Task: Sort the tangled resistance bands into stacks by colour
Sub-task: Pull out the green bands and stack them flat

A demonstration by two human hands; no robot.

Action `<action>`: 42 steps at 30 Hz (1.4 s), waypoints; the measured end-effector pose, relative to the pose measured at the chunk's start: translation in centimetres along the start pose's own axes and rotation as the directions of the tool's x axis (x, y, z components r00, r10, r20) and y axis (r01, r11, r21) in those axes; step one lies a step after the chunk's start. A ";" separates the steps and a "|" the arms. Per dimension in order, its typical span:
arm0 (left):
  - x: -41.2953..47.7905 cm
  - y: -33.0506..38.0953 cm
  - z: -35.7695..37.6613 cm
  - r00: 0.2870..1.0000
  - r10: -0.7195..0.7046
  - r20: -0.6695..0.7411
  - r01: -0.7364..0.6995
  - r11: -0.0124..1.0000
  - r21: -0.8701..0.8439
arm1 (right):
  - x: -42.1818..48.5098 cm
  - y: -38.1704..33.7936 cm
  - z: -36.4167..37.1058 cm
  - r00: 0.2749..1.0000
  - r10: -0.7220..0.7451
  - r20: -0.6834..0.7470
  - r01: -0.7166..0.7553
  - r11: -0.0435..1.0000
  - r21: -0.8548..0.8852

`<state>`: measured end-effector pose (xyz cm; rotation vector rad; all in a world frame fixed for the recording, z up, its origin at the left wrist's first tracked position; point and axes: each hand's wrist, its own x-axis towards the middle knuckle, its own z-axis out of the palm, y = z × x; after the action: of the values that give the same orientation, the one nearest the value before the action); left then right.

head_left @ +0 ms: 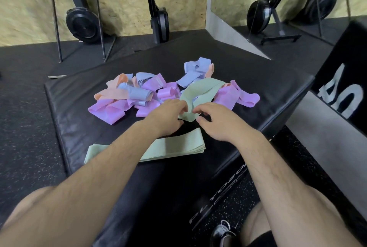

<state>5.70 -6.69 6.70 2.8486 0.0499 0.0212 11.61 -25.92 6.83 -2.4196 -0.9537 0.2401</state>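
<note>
On the left of the padded box (79, 147) sits the tangled pile (129, 94) of pink, orange and blue bands, and the green stack (178, 145) lies flat nearer you. Your left hand (170, 113) grips the near end of a loose green band (198, 92), and your right hand (216, 121) pinches it just beside.
</note>
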 end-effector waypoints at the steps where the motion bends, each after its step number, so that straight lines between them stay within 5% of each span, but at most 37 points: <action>1: 0.2 0.0 0.0 1.000 0.001 0.006 -0.001 1.000 0.011 | 0.0 0.0 0.0 1.000 0.005 0.001 -0.005 1.000 0.007; 6: 0.6 0.5 -0.6 0.998 0.010 -0.056 -0.005 0.997 0.078 | -0.2 0.1 -0.4 1.000 0.003 -0.016 -0.002 0.998 0.055; 14: 0.0 2.6 -4.4 0.921 0.028 -0.389 -0.093 0.984 -0.149 | 1.1 -0.9 -1.4 0.977 -0.013 -0.213 0.074 0.957 0.281; 22: -0.4 4.7 -10.7 0.845 -0.002 -0.535 -0.176 0.943 -0.281 | 2.8 -5.0 -4.7 0.867 0.036 -0.496 0.251 0.830 0.499; 26: -1.9 5.7 -15.4 0.778 -0.020 -0.628 -0.263 0.897 -0.355 | 2.0 -8.8 -8.8 0.791 -0.026 -0.612 0.361 0.827 0.432; 31: -5.4 7.1 -21.1 0.697 -0.015 -0.717 -0.365 0.853 -0.373 | 0.1 -14.0 -13.4 0.774 -0.117 -0.622 0.436 0.812 0.389; 38: -11.7 8.2 -24.7 0.698 0.039 -0.715 -0.347 0.892 -0.290 | -3.6 -19.2 -13.9 0.790 -0.164 -0.591 0.507 0.716 0.480; 42: -14.9 8.4 -24.7 0.719 0.037 -0.694 -0.351 0.881 -0.318 | -5.4 -21.2 -12.7 0.858 -0.141 -0.493 0.453 0.658 0.602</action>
<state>-9.43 -8.18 32.65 2.2328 -0.1048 0.9914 -0.35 -21.68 28.75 -1.4788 -0.8482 -0.0377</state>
